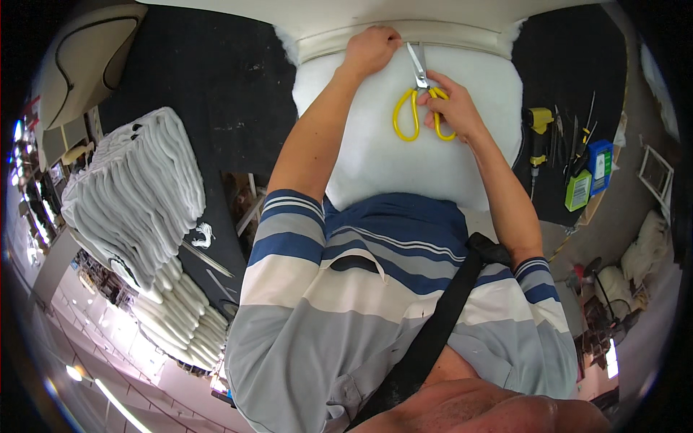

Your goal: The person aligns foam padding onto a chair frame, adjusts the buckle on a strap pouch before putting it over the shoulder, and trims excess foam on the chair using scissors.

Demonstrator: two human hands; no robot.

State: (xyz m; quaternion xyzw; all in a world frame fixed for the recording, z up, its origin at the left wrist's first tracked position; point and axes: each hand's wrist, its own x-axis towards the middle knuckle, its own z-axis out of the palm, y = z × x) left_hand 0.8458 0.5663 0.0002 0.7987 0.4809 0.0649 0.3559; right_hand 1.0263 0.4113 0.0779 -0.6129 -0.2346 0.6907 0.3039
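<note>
A pair of scissors [419, 78] with yellow loop handles is in my right hand [456, 108]. Its fingers go around the right-hand loop, while the left loop stands out free over white padding [404, 159]. The steel blades are parted, their tips up at the edge of a cream cover [462, 36]. This cover lies across the far end of the padding, with a seamed band along its edge. My left hand [373, 50] is closed at that band, left of the blade tips. Its fingertips are bent over, and what they pinch is hard to make out.
Stacked white padded pieces [141, 195] stand at the left of the black table [238, 94]. A cream panel with dark piping [90, 61] is at the far left. To the right lie a yellow-and-black power driver [538, 133], several hand tools, a green box [578, 190] and a blue box [600, 166].
</note>
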